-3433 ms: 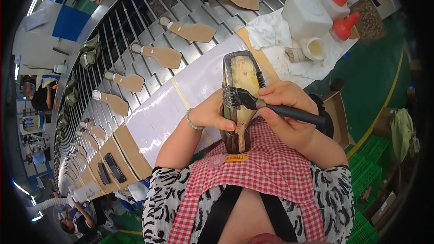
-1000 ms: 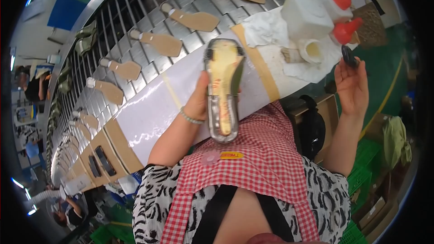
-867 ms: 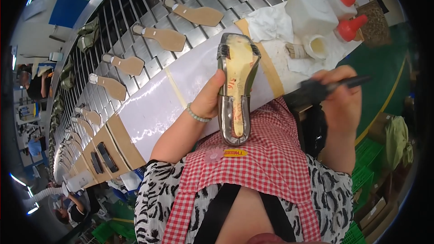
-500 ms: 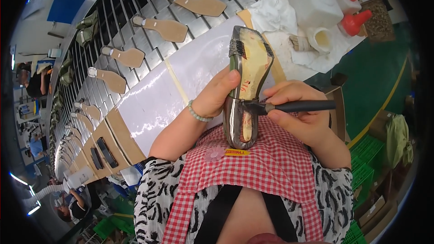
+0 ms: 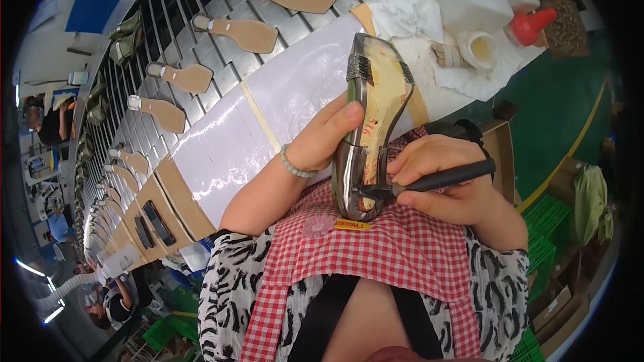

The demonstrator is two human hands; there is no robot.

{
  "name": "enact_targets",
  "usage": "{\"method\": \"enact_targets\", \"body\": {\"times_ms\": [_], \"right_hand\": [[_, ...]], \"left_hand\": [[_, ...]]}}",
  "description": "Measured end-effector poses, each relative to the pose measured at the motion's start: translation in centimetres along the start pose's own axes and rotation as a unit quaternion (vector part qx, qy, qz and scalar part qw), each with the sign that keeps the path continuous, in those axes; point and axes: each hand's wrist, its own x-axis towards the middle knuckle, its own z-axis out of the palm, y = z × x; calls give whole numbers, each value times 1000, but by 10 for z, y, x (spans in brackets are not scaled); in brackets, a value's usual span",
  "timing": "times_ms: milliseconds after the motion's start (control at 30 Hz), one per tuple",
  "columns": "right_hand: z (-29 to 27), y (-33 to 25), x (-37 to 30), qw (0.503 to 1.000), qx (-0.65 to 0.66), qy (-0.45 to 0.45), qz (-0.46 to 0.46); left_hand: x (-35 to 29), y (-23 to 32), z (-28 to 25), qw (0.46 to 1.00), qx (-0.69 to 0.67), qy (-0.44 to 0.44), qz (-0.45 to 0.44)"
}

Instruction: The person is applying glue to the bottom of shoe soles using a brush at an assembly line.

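A shoe on its last (image 5: 379,100) stands upright before my chest with its bottom facing me. Its pale yellow underside shows, edged by shiny dark bronze upper material. My left hand (image 5: 329,135) is closed round its left side, the thumb lying on the bottom edge. In my right hand (image 5: 443,177) is a black-handled brush (image 5: 456,175), pinched between thumb and fingers. The brush's dark head touches the lower end of the shoe bottom, on the folded-over edge. Bristle detail is too small to tell.
Beyond the white work surface (image 5: 221,141) runs a slatted metal conveyor (image 5: 221,70) carrying several tan insoles (image 5: 245,35). At the far right stand white bottles with red caps (image 5: 530,27) and an open white container (image 5: 479,50) on a cloth. Black strips (image 5: 157,223) lie on cardboard at left.
The brush has moved down along the shoe bottom, from its middle toward the lower end, its handle now tilting up to the right. The shoe leans slightly more to the right.
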Motion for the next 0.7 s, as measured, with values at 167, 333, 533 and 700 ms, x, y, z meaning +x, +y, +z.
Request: {"method": "enact_targets", "body": {"times_ms": [167,333,533,700], "right_hand": [[1,5,-2,991,99,31,82],[0,-2,2,995,-32,99,10],[-3,-7,4,986,-141,62,-59],[-3,-8,4,999,-21,-2,-24]], "left_hand": [[1,0,8,1000,-16,-4,4],[0,2,10,1000,-10,-16,2],[1,1,8,1000,-8,-10,11],[-1,2,-9,1000,13,1,16]]}}
